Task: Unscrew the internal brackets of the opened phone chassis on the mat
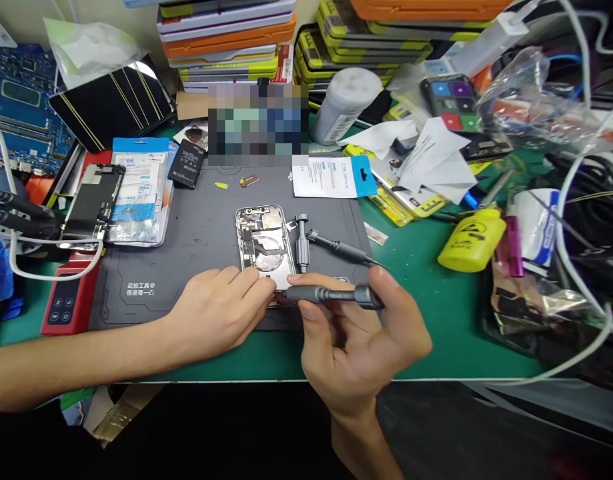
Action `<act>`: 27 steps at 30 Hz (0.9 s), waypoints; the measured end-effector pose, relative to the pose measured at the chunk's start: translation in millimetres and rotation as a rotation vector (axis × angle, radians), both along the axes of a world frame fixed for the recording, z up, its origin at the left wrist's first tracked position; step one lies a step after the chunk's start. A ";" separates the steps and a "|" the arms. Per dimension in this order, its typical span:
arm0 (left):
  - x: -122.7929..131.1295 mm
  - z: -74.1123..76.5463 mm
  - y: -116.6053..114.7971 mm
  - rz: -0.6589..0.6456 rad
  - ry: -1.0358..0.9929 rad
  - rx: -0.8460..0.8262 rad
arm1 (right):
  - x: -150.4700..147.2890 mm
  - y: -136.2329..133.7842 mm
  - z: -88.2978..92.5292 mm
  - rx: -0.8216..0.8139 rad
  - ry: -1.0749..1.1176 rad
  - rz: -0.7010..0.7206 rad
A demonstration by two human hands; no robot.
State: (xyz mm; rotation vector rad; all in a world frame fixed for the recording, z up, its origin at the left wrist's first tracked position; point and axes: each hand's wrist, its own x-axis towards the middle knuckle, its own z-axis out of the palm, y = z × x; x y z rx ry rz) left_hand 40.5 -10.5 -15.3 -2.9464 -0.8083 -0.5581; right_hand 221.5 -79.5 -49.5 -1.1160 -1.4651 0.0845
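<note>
An opened smartphone point(264, 237) lies on the dark grey work mat point(196, 220), its inner parts and a round coil showing. My left hand point(223, 303) rests over the phone's lower left corner with fingers curled; whatever is under the fingertips is hidden. A dark grey screwdriver point(331, 295) is held nearly level in my right hand point(363, 333), its tip pointing left to the phone's bottom edge. My fingers grip the handle and its end cap. Two more screwdrivers lie right of the phone: one upright in view point(302, 243), one slanted point(341, 250).
A removed phone screen point(92, 200) and a black battery point(187, 163) lie at the left. Beyond the mat stand stacked cases point(231, 40) and a white-lidded bottle point(343, 107). To the right are a yellow bottle point(471, 240) and white cables point(561, 220). A red device point(69, 300) sits front left.
</note>
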 end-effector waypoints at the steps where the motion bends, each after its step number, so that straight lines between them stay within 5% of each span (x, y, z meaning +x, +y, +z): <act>1: -0.5 -0.6 0.0 -0.003 -0.002 -0.005 | 0.1 -0.5 -0.9 0.011 0.003 -0.026; 5: -1.9 -2.8 -0.2 0.004 0.000 -0.021 | 0.4 -0.8 -0.5 0.020 0.010 -0.116; 16: -1.3 -0.2 -0.1 0.031 -0.002 0.004 | 0.2 3.1 -1.1 -0.009 -0.093 0.025; 27: 0.6 -0.2 -0.5 0.023 -0.022 0.003 | 0.0 1.7 -2.8 -0.014 -0.062 0.007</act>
